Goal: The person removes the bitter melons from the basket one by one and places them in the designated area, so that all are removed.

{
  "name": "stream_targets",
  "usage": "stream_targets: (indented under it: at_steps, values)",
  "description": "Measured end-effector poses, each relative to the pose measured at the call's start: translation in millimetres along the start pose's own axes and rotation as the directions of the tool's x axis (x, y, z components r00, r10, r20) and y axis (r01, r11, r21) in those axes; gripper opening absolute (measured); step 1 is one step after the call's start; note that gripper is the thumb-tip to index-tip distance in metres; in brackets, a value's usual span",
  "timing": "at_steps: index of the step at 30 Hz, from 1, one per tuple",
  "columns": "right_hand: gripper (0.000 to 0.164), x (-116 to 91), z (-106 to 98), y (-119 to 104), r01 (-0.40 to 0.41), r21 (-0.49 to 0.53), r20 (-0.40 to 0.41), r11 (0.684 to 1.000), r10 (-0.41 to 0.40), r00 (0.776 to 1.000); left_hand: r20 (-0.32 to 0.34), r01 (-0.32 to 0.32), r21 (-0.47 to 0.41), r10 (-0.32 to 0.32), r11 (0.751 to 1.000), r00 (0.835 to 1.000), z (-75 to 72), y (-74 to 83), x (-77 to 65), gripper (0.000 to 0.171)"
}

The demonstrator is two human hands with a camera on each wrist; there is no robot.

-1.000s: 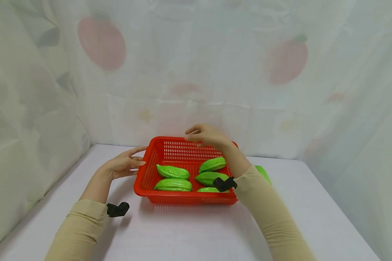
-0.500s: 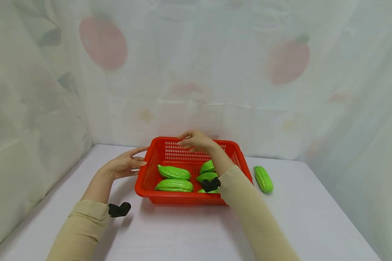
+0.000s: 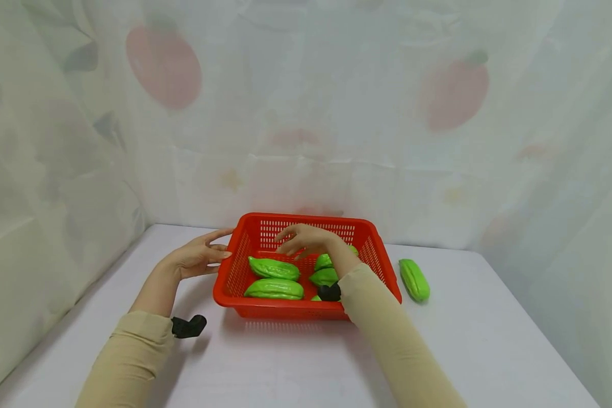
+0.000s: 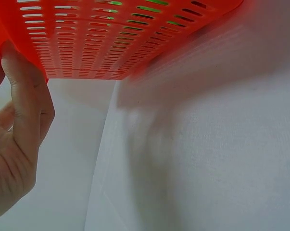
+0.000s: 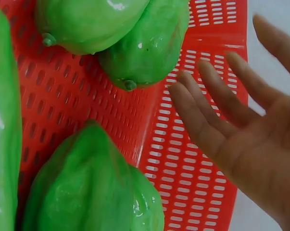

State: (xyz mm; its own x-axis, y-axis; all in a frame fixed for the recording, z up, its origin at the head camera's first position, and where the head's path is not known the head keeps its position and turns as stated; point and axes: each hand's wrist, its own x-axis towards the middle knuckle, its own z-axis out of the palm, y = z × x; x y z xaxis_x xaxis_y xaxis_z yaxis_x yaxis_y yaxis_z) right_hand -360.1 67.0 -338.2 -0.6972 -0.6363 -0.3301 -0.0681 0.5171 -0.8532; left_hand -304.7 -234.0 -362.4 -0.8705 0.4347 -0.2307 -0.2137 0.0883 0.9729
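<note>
A red plastic basket [image 3: 285, 309] with slotted walls holds several green bitter melons [image 3: 274, 289], ridged and glossy. My left hand [image 3: 196, 258] holds the basket's left rim, its fingers spread along the outer wall; in the left wrist view bent fingers [image 4: 27, 96] reach up to the rim. My right hand [image 3: 308, 238] hovers inside the basket near the back wall, above the melons, holding nothing. In the right wrist view its fingers [image 5: 197, 110] are spread and slightly bent, close to two touching melons [image 5: 145, 48]. The right forearm hides part of the melons on the right.
One more bitter melon [image 3: 415, 280] lies on the white tabletop [image 3: 489, 328], right of the basket. A pale curtain [image 3: 306, 113] printed with fruit hangs behind the table, with cloth along both sides too.
My right hand has moved left and down, from above the back rim into the basket. The melon on the table has come into full view. The left hand stays at the rim.
</note>
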Motion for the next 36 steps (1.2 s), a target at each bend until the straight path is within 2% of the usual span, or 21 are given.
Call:
stream_targets:
  at_steps: [4, 13, 21, 29, 36]
  values:
    - [0.053, 1.1, 3.8, 3.5, 0.018, -0.078, 0.072, 0.997, -0.013, 0.997, -0.002, 0.001, 0.005, -0.001, 1.0, 1.0, 0.2, 0.2, -1.3, 0.083]
    - [0.054, 1.7, 6.7, 9.7, -0.003, -0.189, 0.088, 0.982, 0.02, 0.996, -0.013, 0.006, 0.007, -0.006, 1.0, 1.0, -1.0, 0.3, -3.3, 0.083]
    - [0.045, 3.7, 8.7, 12.7, -0.044, -0.273, 0.071, 0.961, 0.065, 0.995, -0.015, 0.009, 0.016, -0.008, 1.0, 1.0, -2.8, 1.1, -3.8, 0.083]
    - [0.051, 4.7, 8.6, 13.7, -0.085, -0.311, 0.103, 0.947, 0.122, 0.987, -0.009, 0.01, 0.013, -0.01, 1.0, 1.0, -2.8, 0.9, -4.2, 0.083]
    - [0.052, 4.8, 8.4, 15.4, -0.106, -0.288, 0.12, 0.952, 0.146, 0.982, -0.006, 0.009, 0.015, -0.009, 1.0, 1.0, -1.1, 0.9, -3.6, 0.083]
